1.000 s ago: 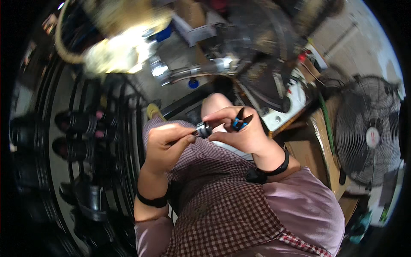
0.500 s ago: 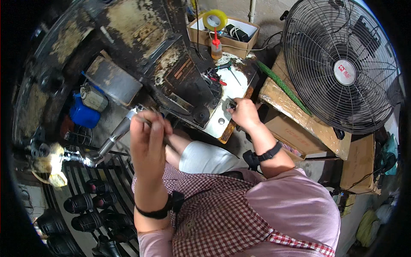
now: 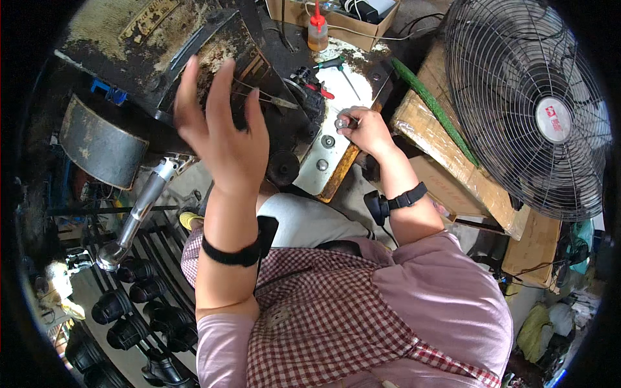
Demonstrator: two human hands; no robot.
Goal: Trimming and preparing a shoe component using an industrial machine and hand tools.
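My left hand (image 3: 226,139) is raised over the dark machine (image 3: 259,45), its fingers spread apart. Beyond its thumb shows a thin forked metal piece (image 3: 283,102), like tweezers; contact with the hand is unclear. My right hand (image 3: 369,131) pinches a small round metal part (image 3: 341,123) above the white worn plate (image 3: 314,181). On that plate, near the hand, are a round metal disc with a dark centre (image 3: 328,141) and a smaller round metal disc (image 3: 322,165). A green-handled driver (image 3: 333,63) and a red-handled tool (image 3: 326,94) lie farther back.
An oil bottle with a red tip (image 3: 317,32) stands behind the plate, near a cardboard box (image 3: 352,35). At right, a large fan (image 3: 517,123) and a long green cucumber-like thing (image 3: 433,110) rest by a wrapped carton (image 3: 414,123). Black shoes (image 3: 129,333) fill a rack at lower left.
My left hand has gone from closed fingers to spread ones and moved up and slightly left. My right hand stays over the plate with its fingers pinched. The view has shifted.
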